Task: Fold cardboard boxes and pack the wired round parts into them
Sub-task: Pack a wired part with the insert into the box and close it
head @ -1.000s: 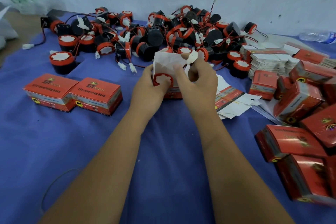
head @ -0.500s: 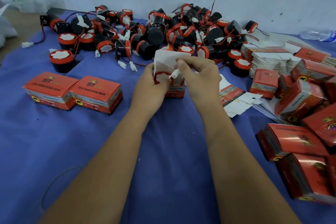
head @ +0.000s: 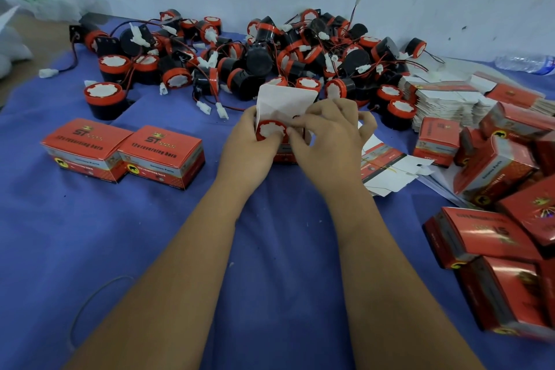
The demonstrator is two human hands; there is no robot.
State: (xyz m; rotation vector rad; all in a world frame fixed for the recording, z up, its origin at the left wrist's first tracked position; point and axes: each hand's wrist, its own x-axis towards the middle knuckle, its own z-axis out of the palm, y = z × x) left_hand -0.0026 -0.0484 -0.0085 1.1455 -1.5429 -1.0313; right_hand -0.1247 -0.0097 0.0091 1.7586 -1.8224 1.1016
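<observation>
An open red cardboard box (head: 283, 156) stands on the blue cloth, its white lid flap (head: 285, 102) raised. A round part (head: 270, 131) with a red rim and white face sits in the box's mouth. My left hand (head: 250, 144) grips the box's left side, thumb against the part. My right hand (head: 329, 134) curls over the box's right side, fingertips pinched together beside the part where its wire goes in; the connector is hidden. A big pile of wired round parts (head: 264, 54) lies behind the box.
Two closed boxes (head: 123, 152) stand at the left. Flat box blanks (head: 387, 165) lie right of my hands, a stack of blanks (head: 444, 99) behind them. Several closed boxes (head: 495, 165) are heaped at the right. A water bottle (head: 525, 63) lies by the wall.
My right hand has brought the white connector down from above the box to its mouth, where it is no longer seen. The left hand has stayed on the box.
</observation>
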